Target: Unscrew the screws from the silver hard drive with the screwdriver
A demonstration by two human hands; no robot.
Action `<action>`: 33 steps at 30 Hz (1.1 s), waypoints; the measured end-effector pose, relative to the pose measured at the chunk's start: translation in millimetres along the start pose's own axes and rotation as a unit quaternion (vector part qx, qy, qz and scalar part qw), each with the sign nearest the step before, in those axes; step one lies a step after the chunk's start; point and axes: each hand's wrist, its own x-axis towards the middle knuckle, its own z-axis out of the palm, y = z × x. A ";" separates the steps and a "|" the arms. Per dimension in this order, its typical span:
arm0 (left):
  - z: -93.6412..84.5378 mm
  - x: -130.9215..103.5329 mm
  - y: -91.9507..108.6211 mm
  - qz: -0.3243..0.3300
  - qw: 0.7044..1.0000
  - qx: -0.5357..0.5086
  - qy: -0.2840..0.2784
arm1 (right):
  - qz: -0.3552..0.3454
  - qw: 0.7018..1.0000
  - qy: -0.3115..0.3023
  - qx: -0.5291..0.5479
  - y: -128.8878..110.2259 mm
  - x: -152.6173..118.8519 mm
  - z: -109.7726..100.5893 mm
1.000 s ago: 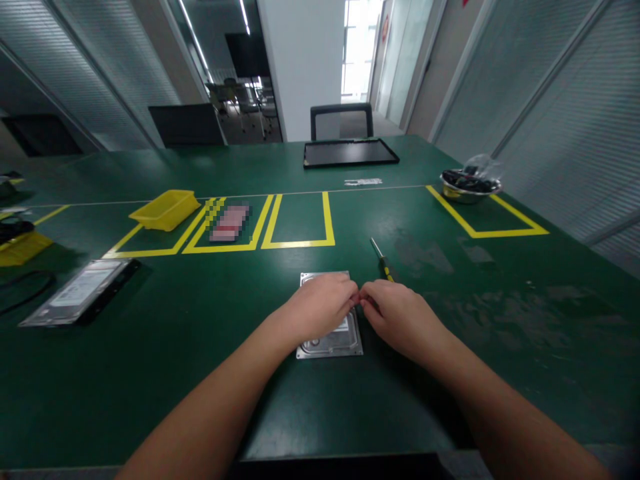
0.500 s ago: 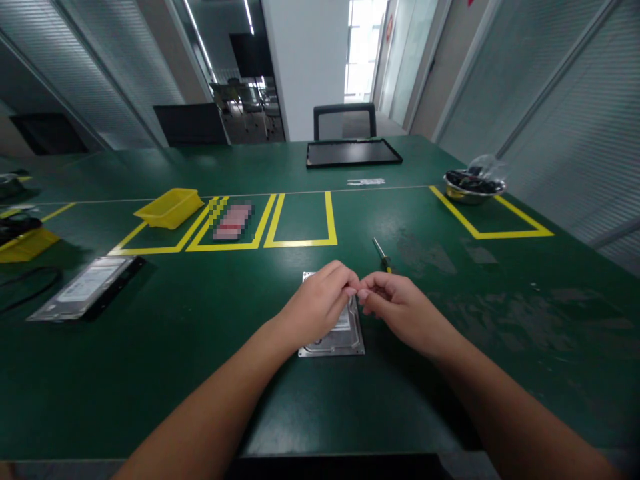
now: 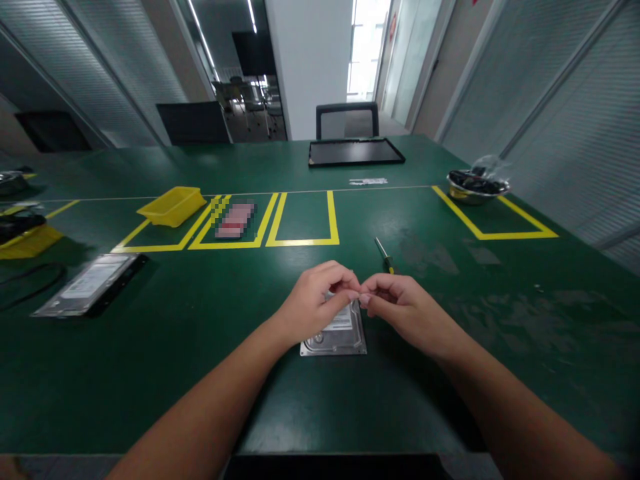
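Observation:
A silver hard drive (image 3: 340, 339) with a white label lies flat on the green table in front of me. Above its left and upper part is my left hand (image 3: 320, 303), thumb and fingers pinched together. My right hand (image 3: 400, 307) meets it over the drive's upper right corner, also in a pinch. The fingertips of both hands touch or nearly touch; whatever is between them is too small to make out. A screwdriver (image 3: 385, 256) with a metal shaft rests just beyond my right hand, its handle end partly hidden by the hand.
A second hard drive (image 3: 93, 283) lies at the left near a black cable (image 3: 57, 270). Farther back are a yellow tray (image 3: 173, 207), a pixelated pinkish item (image 3: 235, 220), yellow tape outlines (image 3: 303, 242), a black-framed panel (image 3: 356, 152) and a metal bowl (image 3: 477, 190) of dark parts.
My left hand has turned slightly, its thumb dropping lower and exposing more of the drive's label. My right hand stays nearly in place. The whole view has shifted a little.

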 end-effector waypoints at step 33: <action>-5.5 -9.8 -0.6 0.048 0.987 0.135 -0.071 | 0.074 0.994 -0.050 0.067 5.1 -1.0 2.0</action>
